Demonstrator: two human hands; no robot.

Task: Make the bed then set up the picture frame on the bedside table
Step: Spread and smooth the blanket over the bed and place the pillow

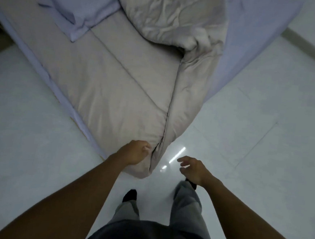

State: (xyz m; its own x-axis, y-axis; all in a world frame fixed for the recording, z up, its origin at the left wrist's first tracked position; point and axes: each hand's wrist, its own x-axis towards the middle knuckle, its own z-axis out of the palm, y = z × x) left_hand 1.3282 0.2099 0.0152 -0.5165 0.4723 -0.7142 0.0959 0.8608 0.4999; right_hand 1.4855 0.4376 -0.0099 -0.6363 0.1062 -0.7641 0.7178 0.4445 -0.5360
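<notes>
A beige duvet (118, 74) lies spread over the near part of the bed, with its far portion bunched up in a heap (170, 16). Its near corner hangs over the bed's corner toward the floor. My left hand (135, 152) grips that corner, fingers closed on the fabric. My right hand (192, 168) hovers open over the floor just right of the corner, touching nothing. A lavender pillow (79, 2) rests at the head of the bed. The lavender sheet (254, 32) shows along the right side. No picture frame or bedside table is in view.
Glossy white floor tiles (263, 146) surround the bed's corner on both sides. My legs in grey trousers and dark socks (130, 194) stand close to the corner. A pale baseboard (309, 48) runs along the upper right.
</notes>
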